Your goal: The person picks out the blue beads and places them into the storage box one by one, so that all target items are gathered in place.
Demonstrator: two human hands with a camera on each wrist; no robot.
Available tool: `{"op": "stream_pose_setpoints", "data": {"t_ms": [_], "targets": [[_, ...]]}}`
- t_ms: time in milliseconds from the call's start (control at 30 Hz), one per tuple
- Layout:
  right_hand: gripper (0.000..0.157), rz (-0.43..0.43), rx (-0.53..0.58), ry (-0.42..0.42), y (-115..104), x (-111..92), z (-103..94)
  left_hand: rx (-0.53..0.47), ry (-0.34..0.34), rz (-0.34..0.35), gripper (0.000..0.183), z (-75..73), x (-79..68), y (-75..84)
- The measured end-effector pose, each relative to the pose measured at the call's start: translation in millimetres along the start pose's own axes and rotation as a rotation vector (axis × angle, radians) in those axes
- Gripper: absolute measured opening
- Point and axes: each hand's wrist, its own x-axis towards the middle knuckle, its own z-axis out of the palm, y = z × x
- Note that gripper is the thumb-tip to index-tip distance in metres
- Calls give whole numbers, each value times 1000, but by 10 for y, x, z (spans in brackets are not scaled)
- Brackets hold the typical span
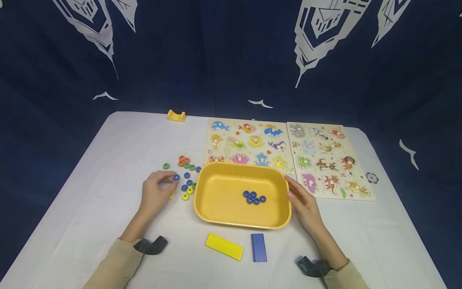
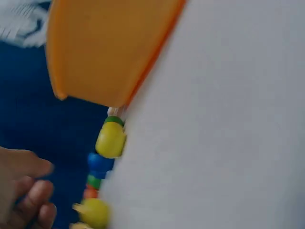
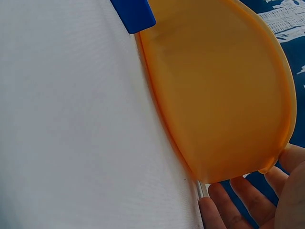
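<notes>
Between thumb and fingertips my left hand (image 1: pixel 156 192) pinches a blue bead (image 1: pixel 176 177), left of the yellow tray (image 1: pixel 223 223). In the left wrist view that hand (image 2: pixel 28 191) shows at the lower left, the bead out of sight. Loose beads lie close by: orange (image 1: pixel 181 158), green (image 1: pixel 166 165), blue (image 1: pixel 187 175) and yellow (image 1: pixel 185 197). Inside the tray several blue beads (image 1: pixel 253 194) sit clustered right of its middle. My right hand (image 1: pixel 304 206) holds the tray's right end, thumb at the rim and fingers against the outer wall (image 3: pixel 228 179).
Two animal peg puzzles (image 1: pixel 246 138) (image 1: pixel 326 160) lie behind the tray and to its right. In front are a yellow block (image 1: pixel 224 246) and a blue block (image 1: pixel 259 247). A notched yellow block (image 1: pixel 176 116) stands at the back edge; a round token (image 1: pixel 371 178) lies far right.
</notes>
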Motion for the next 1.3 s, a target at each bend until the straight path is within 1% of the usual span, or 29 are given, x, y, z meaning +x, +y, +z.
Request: {"op": "stream_pose_setpoints", "data": {"t_ms": [67, 100, 133, 167, 233, 300, 367, 433, 533, 633, 700, 800, 900, 967, 1033, 1067, 1133, 1167, 1233, 1300], "targets": [[42, -6, -1, 1, 50, 10, -15, -92, 30, 11, 24, -64, 59, 192], [42, -6, -1, 5, 73, 14, -22, -141, 28, 26, 23, -89, 92, 310], [42, -8, -4, 9, 92, 18, -26, -181, 9, 40, 23, -106, 124, 437], [42, -8, -6, 13, 108, 20, -28, -215, -25, 59, 23, -104, 153, 558], [42, -7, -7, 25, 128, 22, -27, -252, -123, 86, 23, -50, 196, 781], [42, -4, -2, 25, 142, 20, -21, -234, -225, 112, 21, 58, 214, 955], [42, 1, 5, 19, 154, 20, -14, -183, -318, 131, 19, 210, 217, 1058], [42, 4, 8, 13, 163, 18, -7, -113, -400, 136, 17, 378, 205, 1105], [42, 10, 6, 10, 179, 15, -4, -5, -514, 121, 15, 601, 180, 1129], [41, 17, 2, 17, 182, 11, -6, 99, -598, 126, 14, 772, 158, 1146], [41, 18, 0, 19, 180, 9, -10, 159, -625, 143, 14, 859, 152, 1166], [41, 15, 2, 20, 177, 8, -10, 196, -645, 160, 16, 941, 147, 1207], [42, 3, 9, 12, 172, 9, -6, 184, -666, 149, 20, 961, 129, 1238], [42, 1, 17, 7, 161, 12, -1, 159, -683, 145, 26, 933, 104, 1247], [42, -1, 23, 4, 145, 15, -1, 134, -677, 155, 32, 865, 69, 1261], [42, 4, 23, 5, 114, 16, 3, 119, -660, 167, 34, 818, 48, 1267], [41, 7, 13, 6, 40, 19, 13, 61, -591, 197, 36, 700, 11, 1275], [41, 9, 7, 6, 8, 20, 16, 32, -539, 212, 35, 630, -3, 1273], [41, 15, 0, 8, -12, 23, 17, -54, -411, 241, 33, 491, -10, 1227], [41, 16, -5, 11, 17, 21, 14, -153, -272, 251, 30, 358, 14, 1120]]}}
